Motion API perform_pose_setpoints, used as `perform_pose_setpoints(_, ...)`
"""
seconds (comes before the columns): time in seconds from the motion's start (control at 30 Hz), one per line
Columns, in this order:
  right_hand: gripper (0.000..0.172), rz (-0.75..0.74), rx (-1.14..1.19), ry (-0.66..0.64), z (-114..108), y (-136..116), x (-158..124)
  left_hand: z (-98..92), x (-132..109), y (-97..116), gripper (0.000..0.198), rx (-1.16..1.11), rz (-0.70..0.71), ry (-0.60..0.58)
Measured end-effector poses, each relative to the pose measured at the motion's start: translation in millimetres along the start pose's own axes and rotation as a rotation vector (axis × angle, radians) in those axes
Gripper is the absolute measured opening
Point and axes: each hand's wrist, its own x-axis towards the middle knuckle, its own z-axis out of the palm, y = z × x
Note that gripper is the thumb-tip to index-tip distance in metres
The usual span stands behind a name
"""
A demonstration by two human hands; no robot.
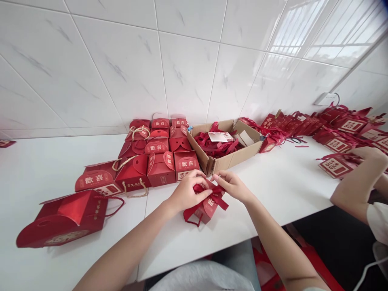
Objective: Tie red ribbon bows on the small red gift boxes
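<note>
A small red gift box [209,211] stands on the white table in front of me, with gold characters on its side and a dark red cord handle hanging at its near left. Across its top lies a dark red ribbon [221,201], one end of it spreading to the right. My left hand [190,190] is closed round the ribbon at the box's left, thumb pointing inward. At the far right of the box top, my right hand [233,185] pinches with thumb and forefinger; the fingers partly cover what lies between them, likely ribbon.
Rows of red boxes [160,169] stand at left, some with rope handles. An open-flapped red box [66,218] sits nearer. A cardboard box [233,158] holds red ribbons. Scissors [298,140] lie at right, near ribboned boxes [338,142] and another person's hands [360,165].
</note>
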Motion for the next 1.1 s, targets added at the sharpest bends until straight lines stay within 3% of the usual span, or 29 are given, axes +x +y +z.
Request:
perform_pose_setpoints(0.37, 0.045, -0.006, -0.039, 0.141, 1, 11, 6, 7.8, 0, -7, 0.009, 0.023, 0.005, -0.04)
perform_pose_setpoints(0.83, 0.042, 0.011, 0.027, 0.169, 0, 17, 8, 7.9, 2, -10, 0.008, -0.01, -0.018, -0.072)
perform_pose_setpoints(0.97, 0.044, -0.05, -0.043, 0.179, -1, 14, 4, 7.7, 1, -5, 0.011, -0.022, -0.017, -0.086)
perform_pose_setpoints(1.1, 0.039, -0.175, -0.186, 0.273, -4, 9, -4, 1.0, 1, 2, 0.01, -0.038, -0.004, -0.05)
